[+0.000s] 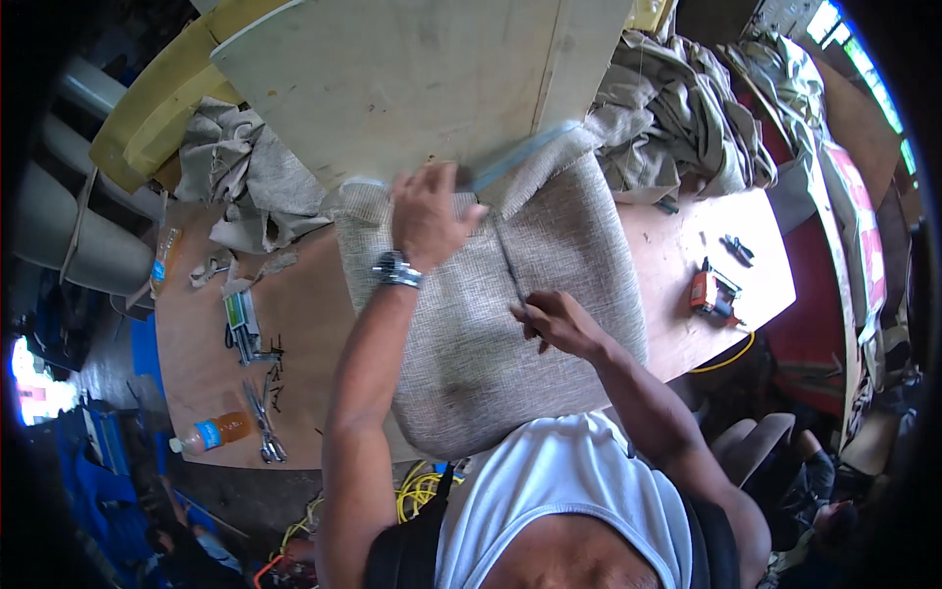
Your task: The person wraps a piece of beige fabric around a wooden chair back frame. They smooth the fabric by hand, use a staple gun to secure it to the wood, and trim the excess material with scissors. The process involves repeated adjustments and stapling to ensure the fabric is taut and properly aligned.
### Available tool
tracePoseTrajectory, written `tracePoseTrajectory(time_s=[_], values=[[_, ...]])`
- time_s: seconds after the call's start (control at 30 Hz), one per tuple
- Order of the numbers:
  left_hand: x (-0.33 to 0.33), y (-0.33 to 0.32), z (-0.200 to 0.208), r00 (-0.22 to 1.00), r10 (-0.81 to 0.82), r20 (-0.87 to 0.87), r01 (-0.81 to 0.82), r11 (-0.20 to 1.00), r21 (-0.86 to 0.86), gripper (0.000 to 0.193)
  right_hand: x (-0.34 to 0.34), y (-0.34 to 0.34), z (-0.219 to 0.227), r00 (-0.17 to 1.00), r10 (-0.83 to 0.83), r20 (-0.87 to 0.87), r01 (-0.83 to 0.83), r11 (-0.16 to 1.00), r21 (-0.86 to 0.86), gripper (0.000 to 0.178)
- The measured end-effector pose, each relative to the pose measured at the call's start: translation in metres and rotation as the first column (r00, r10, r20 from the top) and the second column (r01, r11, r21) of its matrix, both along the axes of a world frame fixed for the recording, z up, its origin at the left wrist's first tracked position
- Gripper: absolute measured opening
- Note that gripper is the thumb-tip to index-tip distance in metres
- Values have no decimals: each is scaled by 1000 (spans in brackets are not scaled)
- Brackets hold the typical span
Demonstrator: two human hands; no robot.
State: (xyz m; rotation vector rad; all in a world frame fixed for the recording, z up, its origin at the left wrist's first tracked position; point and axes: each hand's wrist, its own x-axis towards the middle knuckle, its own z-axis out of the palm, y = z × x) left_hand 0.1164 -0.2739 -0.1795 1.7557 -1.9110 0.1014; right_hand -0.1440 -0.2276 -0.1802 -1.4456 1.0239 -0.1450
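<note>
A seat cushion covered in grey woven fabric (pixel 461 324) lies on the wooden workbench (pixel 324 324), under a pale plywood panel (pixel 392 79). My left hand (pixel 427 216), with a metal wristwatch, presses the fabric's upper edge against the plywood where a bluish strip (pixel 520 152) runs. My right hand (pixel 554 319) pinches a thin dark tool or cord (pixel 510 265) that runs up across the fabric toward the left hand.
Scissors and pliers (pixel 265 422), a stapler-like tool (pixel 240 324) and an orange drink bottle (pixel 211 432) lie at the left. A red power tool (pixel 708 292) with a yellow cable sits at the right. Piles of beige cloth (pixel 687 108) and yellow foam (pixel 157 118) lie behind.
</note>
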Motion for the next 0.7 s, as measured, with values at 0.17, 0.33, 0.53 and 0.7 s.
tracePoseTrajectory(time_s=[0.17,0.33,0.53,0.7], values=[[-70,-47,-65,997,-43,58,55,972,-228,60,-81,12,7,983,-147,-112,146,989,-19,56],[-38,-106,-62,929,-24,-369,-29,990,-137,40,-130,2,2,999,47,4,-47,996,78,66],[-26,-90,-42,989,-144,-40,123,936,-329,32,-89,-80,17,965,264,9,-262,951,168,87],[-54,-58,-69,991,-93,-95,42,897,-441,20,-51,-128,17,949,282,-139,-253,948,193,91]])
